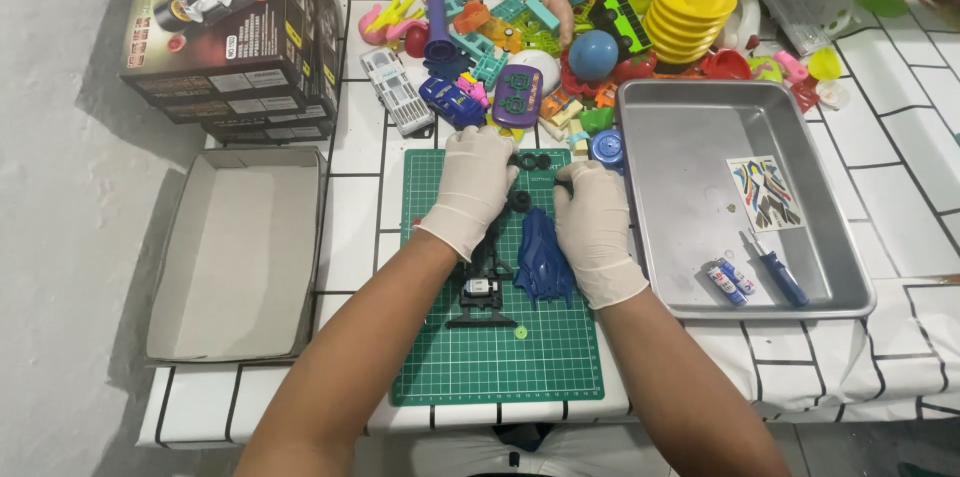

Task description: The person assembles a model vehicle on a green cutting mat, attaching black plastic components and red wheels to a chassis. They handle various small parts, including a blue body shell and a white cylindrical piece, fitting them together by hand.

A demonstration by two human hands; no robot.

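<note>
Since both your gloved hands work on the green mat [500,357], parts stay contained: left hand [470,187] rests curled over the black chassis [482,289], right hand [595,227] pinches a small black wheel [519,201] (grip narrow). Blue car shell [543,259] lies mid-mat, touching your right hand.

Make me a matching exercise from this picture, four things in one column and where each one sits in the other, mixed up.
1 blue car shell
2 screwdriver
3 stack of yellow plates
4 open cardboard lid

a in the metal tray
b left of the green cutting mat
c among the toy pile at the back
d on the mat beside the right hand

Pairs: 1-d, 2-a, 3-c, 4-b
</note>
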